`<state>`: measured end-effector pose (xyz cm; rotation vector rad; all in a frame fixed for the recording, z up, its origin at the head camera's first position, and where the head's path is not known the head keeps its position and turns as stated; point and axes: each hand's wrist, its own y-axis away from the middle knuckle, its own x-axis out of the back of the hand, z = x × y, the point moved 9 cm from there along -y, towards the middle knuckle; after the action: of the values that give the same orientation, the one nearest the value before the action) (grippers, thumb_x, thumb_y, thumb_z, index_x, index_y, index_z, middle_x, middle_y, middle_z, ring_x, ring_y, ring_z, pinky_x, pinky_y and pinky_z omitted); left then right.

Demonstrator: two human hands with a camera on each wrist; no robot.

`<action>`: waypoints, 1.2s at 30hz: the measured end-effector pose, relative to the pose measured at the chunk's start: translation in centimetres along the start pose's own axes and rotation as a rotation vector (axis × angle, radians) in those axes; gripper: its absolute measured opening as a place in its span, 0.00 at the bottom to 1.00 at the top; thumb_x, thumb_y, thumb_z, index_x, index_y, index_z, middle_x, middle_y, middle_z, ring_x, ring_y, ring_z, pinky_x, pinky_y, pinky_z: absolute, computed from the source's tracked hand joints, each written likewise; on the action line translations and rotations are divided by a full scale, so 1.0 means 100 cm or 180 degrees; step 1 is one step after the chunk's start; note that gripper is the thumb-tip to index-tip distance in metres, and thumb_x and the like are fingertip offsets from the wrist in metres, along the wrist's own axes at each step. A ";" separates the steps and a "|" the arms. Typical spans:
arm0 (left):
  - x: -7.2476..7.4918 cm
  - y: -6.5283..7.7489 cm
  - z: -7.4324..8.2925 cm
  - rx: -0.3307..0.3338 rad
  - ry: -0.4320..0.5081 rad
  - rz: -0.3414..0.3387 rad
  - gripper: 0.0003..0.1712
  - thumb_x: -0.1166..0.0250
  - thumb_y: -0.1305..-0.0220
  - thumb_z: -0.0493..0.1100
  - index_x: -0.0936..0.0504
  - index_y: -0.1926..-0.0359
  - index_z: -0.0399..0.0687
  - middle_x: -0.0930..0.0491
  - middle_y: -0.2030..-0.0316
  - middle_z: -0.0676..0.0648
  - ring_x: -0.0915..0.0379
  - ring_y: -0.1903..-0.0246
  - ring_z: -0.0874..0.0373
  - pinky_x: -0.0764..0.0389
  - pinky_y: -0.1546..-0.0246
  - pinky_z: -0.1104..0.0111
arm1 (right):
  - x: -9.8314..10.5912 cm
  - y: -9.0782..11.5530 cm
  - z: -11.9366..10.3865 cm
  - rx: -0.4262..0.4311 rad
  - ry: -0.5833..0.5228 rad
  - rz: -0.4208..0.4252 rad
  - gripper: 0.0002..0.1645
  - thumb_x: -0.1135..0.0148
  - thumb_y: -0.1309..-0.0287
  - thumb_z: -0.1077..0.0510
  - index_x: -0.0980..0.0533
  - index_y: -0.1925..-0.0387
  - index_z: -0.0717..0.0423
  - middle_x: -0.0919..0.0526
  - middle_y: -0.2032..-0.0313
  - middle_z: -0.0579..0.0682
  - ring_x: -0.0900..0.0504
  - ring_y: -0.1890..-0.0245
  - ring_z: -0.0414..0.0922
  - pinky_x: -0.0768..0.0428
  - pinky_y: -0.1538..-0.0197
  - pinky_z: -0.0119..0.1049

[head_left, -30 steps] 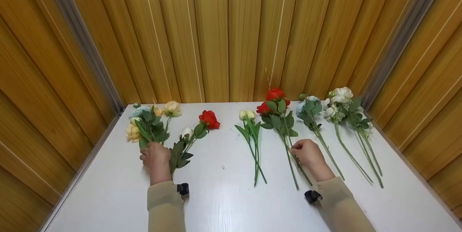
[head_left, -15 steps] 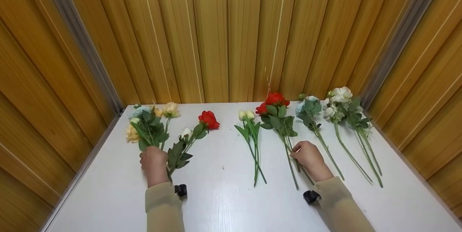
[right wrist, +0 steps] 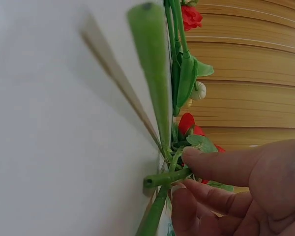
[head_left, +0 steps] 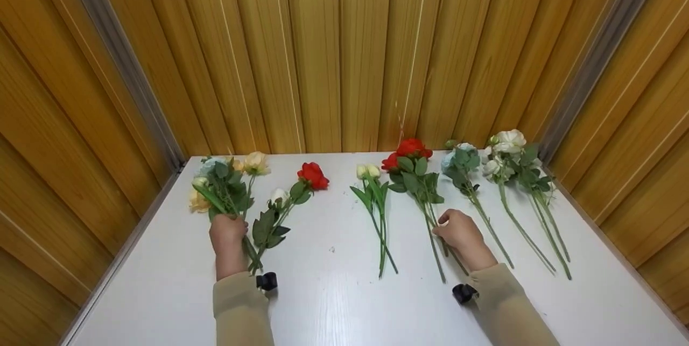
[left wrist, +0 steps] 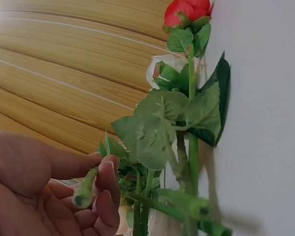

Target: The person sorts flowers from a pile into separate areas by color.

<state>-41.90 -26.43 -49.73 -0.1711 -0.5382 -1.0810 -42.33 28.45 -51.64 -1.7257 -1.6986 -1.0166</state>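
Note:
On the left, my left hand (head_left: 228,238) grips a flower stem (left wrist: 84,191) between thumb and fingers. Just beyond it lie peach flowers (head_left: 255,163), a light blue flower (head_left: 212,164) and a pale tulip bud (head_left: 200,181). Which bloom tops the gripped stem is hard to tell. Right of this hand lie a red rose (head_left: 313,175) and a white rose (head_left: 279,196) with crossing stems. My right hand (head_left: 461,235) pinches a green stem (right wrist: 160,179) among the red roses (head_left: 412,148), low on the bunch, its fingertips close above the table.
Two pale tulips (head_left: 368,171) lie mid-table. Farther right are light blue flowers (head_left: 462,159) and white flowers (head_left: 508,141) with long stems. A wood-panelled wall (head_left: 344,55) rises behind the white table (head_left: 334,303).
My left hand has shifted slightly left and turned, uncovering stems beside it. The top red rose near my right hand has dropped a little; that hand has barely moved.

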 end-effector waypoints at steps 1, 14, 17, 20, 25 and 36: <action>-0.001 0.000 0.000 0.0023 0.0125 -0.0037 0.21 0.46 0.24 0.36 0.22 0.42 0.21 0.15 0.52 0.28 0.16 0.52 0.37 0.16 0.50 0.52 | 0.000 0.000 0.000 0.0007 0.0001 0.0008 0.20 0.34 0.35 0.54 0.23 0.48 0.65 0.16 0.61 0.60 0.24 0.69 0.49 0.25 0.66 0.41; 0.003 0.000 0.002 0.0204 0.1391 -0.0030 0.30 0.55 0.26 0.27 0.46 0.26 0.19 0.26 0.42 0.21 0.16 0.75 0.59 0.14 0.70 0.70 | 0.000 0.001 -0.001 0.0057 0.0002 0.0042 0.24 0.35 0.33 0.51 0.25 0.46 0.67 0.15 0.57 0.62 0.22 0.66 0.49 0.23 0.62 0.44; 0.004 -0.002 0.002 0.0287 0.1971 0.0027 0.29 0.59 0.23 0.29 0.48 0.26 0.20 0.27 0.47 0.24 0.18 0.78 0.59 0.17 0.74 0.72 | 0.000 0.000 -0.001 0.0058 0.0032 0.0049 0.24 0.35 0.33 0.51 0.25 0.46 0.67 0.15 0.57 0.62 0.21 0.66 0.50 0.22 0.62 0.45; 0.002 -0.002 0.003 0.0419 0.2720 0.0038 0.29 0.63 0.21 0.33 0.50 0.25 0.23 0.31 0.53 0.33 0.20 0.79 0.56 0.19 0.74 0.70 | 0.000 0.001 -0.001 0.0058 0.0053 0.0045 0.25 0.36 0.32 0.51 0.25 0.46 0.67 0.15 0.56 0.63 0.22 0.66 0.49 0.23 0.62 0.45; 0.006 0.004 0.015 0.0199 0.2244 -0.0009 0.30 0.60 0.23 0.29 0.50 0.25 0.22 0.28 0.50 0.30 0.20 0.77 0.61 0.14 0.65 0.67 | 0.001 0.002 -0.003 0.0094 0.0099 0.0062 0.25 0.38 0.30 0.51 0.25 0.44 0.68 0.16 0.65 0.59 0.25 0.72 0.47 0.26 0.67 0.41; -0.010 0.020 0.051 -0.0029 0.1633 -0.0300 0.25 0.57 0.20 0.31 0.43 0.27 0.22 0.22 0.50 0.28 0.18 0.72 0.62 0.12 0.52 0.60 | 0.012 0.011 -0.021 0.0225 -0.0042 0.0346 0.20 0.41 0.28 0.51 0.23 0.47 0.64 0.21 0.78 0.50 0.30 0.81 0.43 0.32 0.76 0.36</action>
<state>-42.20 -22.69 -45.65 0.1253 -0.0801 -1.1664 -41.62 27.39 -49.25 -1.7621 -1.6103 -0.8879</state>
